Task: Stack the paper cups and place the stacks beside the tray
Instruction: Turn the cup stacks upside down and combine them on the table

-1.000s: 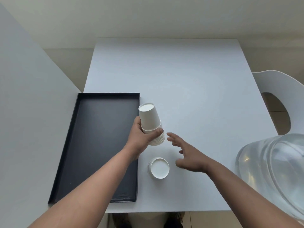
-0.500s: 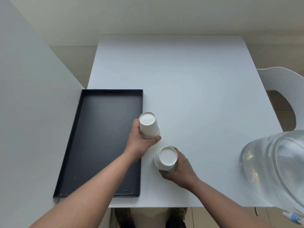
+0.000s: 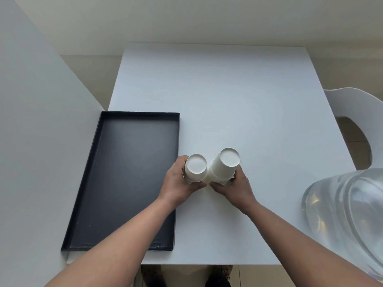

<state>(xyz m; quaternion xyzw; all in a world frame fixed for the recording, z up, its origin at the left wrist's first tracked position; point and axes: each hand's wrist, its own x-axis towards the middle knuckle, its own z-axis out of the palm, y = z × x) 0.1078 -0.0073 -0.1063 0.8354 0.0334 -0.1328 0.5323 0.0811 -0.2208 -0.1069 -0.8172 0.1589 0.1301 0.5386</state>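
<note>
Two stacks of white paper cups stand upside down, side by side and touching, just right of the black tray [image 3: 126, 175]. My left hand [image 3: 178, 183] grips the left cup stack [image 3: 195, 167], which sits close to the tray's right rim. My right hand [image 3: 234, 187] grips the right cup stack [image 3: 224, 165], which leans a little to the right. The lower rims of both stacks are hidden behind my fingers, so I cannot tell whether they rest on the table.
The white table [image 3: 238, 100] spreads out beyond the cups. A large clear water bottle [image 3: 348, 214] bulges at the right near edge. A white chair [image 3: 360, 112] stands at the table's right side. A grey panel [image 3: 41, 121] lies along the left.
My right hand took hold of the second cup stack near the table's front and brought it up against the left stack. My left hand lowered its stack beside the tray.
</note>
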